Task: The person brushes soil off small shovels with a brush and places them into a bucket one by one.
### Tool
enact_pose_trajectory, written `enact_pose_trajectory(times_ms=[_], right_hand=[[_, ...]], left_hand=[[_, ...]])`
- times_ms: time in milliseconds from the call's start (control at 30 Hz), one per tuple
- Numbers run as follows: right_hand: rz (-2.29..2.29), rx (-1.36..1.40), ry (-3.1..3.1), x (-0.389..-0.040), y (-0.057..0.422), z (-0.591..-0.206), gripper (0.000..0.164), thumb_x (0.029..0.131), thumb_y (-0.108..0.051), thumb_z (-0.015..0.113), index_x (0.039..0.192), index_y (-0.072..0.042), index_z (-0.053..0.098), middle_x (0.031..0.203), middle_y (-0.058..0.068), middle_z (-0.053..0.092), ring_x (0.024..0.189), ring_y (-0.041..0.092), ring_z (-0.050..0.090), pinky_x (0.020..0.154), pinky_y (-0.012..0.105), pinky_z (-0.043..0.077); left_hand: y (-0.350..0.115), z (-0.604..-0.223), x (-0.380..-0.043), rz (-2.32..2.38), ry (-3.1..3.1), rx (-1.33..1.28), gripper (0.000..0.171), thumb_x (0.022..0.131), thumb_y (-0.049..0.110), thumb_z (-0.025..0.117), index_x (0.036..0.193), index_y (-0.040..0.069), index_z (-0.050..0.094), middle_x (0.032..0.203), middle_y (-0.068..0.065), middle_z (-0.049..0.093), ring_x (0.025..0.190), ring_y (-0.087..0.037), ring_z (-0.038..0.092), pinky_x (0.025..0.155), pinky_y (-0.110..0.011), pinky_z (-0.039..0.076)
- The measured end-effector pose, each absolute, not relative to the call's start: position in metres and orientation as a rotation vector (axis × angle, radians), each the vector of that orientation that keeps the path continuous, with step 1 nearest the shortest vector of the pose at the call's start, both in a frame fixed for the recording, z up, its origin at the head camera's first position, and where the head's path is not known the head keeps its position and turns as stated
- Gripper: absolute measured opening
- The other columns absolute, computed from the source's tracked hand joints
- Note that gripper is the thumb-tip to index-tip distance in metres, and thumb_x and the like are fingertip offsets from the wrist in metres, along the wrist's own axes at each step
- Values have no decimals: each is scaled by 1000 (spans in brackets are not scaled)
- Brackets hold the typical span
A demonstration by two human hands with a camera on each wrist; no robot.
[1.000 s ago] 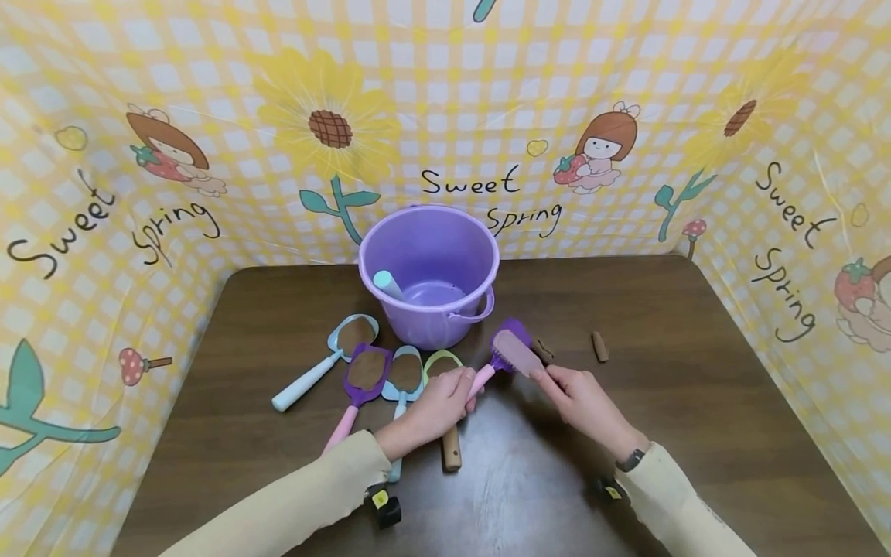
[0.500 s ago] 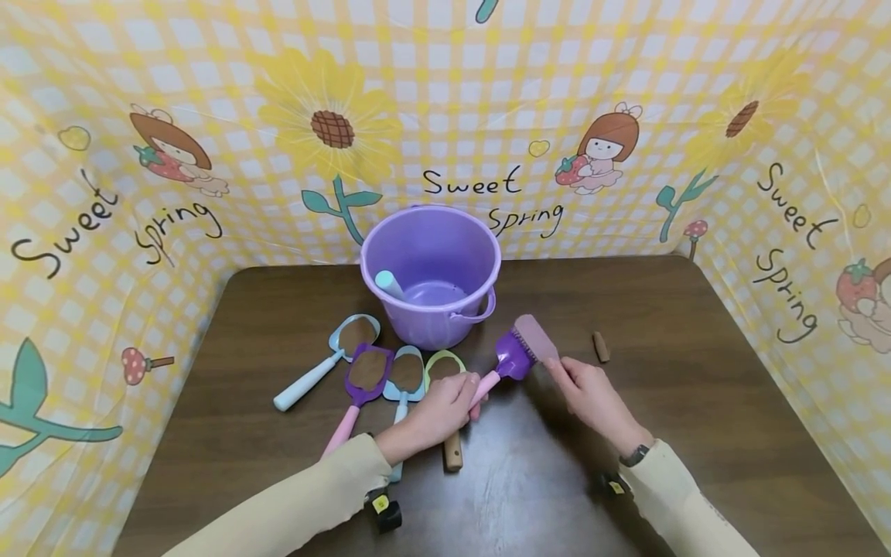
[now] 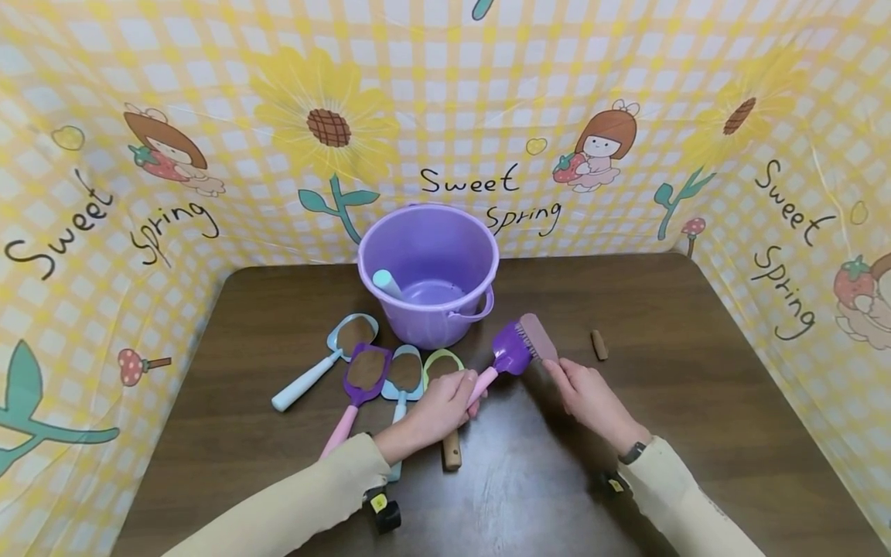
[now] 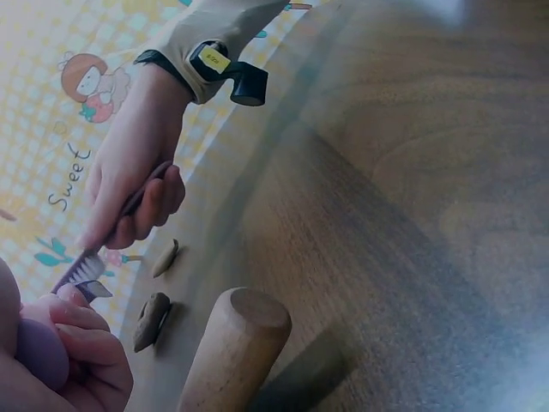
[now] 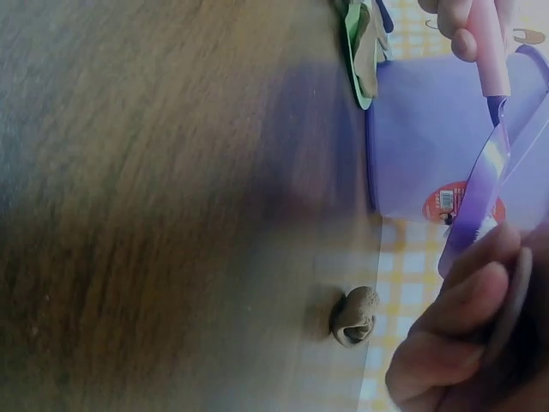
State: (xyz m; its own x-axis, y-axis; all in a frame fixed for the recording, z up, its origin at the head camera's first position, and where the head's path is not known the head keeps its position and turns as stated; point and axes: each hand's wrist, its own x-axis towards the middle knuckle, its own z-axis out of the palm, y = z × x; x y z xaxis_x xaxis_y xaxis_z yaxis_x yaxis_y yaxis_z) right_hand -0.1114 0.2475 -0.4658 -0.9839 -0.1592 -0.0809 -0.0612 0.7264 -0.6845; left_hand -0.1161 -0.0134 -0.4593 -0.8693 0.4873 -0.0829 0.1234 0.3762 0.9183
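My left hand [image 3: 445, 410] grips the pink handle of a purple toy shovel [image 3: 511, 350], whose blade is raised over the table. In my right hand [image 3: 597, 402] is a pink brush [image 3: 539, 339], its bristles against the blade's right edge. From the right wrist view, the shovel [image 5: 485, 184] appears nearly edge-on and fingers [image 5: 455, 326] curl round the brush. Left of my hands lie several shovels with brown material in their blades: a blue one [image 3: 306, 382], a purple one [image 3: 344, 422], another blue one [image 3: 412, 396] and a green-rimmed one with a wooden handle [image 3: 452, 450].
A purple bucket [image 3: 435, 325] stands behind the shovels, with a light blue handle [image 3: 387, 283] leaning inside. One brown lump [image 3: 599, 345] lies right of the brush; a second lump [image 4: 153, 322] shows in the left wrist view. Patterned cloth [image 3: 445, 116] surrounds the dark table.
The brush has moved from across the shovel blade to its right edge, and the blade has turned. Since half a second ago, both have shifted only slightly.
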Motion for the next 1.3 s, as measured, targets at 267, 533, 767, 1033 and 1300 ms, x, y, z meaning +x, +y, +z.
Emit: enact_pose_trajectory(times_ms=[267, 533, 767, 1033, 1300], right_hand=[[-1184, -403, 2849, -109, 238, -461, 43, 103, -37, 29, 76, -10, 50, 51, -8, 45, 43, 8, 45, 44, 25, 39], [-1120, -286, 2912, -112, 242, -461, 44, 103, -39, 27, 76, -11, 48, 51, -6, 46, 44, 10, 46, 45, 26, 39], [-1155, -281, 2898, -109, 244, -460, 43, 103, -37, 28, 78, -9, 50, 53, -5, 45, 45, 10, 44, 42, 26, 37], [-1066, -457, 2974, -108, 239, -461, 33, 103, -30, 35, 74, -17, 44, 56, -9, 38, 46, 3, 38, 42, 23, 35], [-948, -154, 3080, -108, 247, -458, 40, 103, -31, 32, 70, -11, 44, 58, -2, 39, 48, 13, 38, 46, 28, 34]], left_hand=[[-12, -459, -117, 1565, 2266, 491, 50, 103, 40, 26, 95, 6, 61, 65, -4, 57, 47, -10, 47, 46, -24, 40], [-10, -454, -116, 1656, 2169, 427, 45, 104, 29, 27, 98, -1, 59, 69, -13, 57, 49, -12, 46, 45, -22, 40], [-12, -424, -105, 1637, 2182, 509, 38, 104, 17, 28, 94, -4, 58, 68, -20, 55, 50, -12, 46, 47, -20, 40], [-13, -420, -104, 1643, 2169, 492, 38, 104, 18, 29, 93, -4, 57, 69, -20, 56, 50, -12, 47, 47, -20, 41], [-11, -443, -109, 1638, 2151, 474, 39, 104, 19, 30, 92, -2, 60, 67, -18, 57, 49, -12, 45, 45, -20, 39]])
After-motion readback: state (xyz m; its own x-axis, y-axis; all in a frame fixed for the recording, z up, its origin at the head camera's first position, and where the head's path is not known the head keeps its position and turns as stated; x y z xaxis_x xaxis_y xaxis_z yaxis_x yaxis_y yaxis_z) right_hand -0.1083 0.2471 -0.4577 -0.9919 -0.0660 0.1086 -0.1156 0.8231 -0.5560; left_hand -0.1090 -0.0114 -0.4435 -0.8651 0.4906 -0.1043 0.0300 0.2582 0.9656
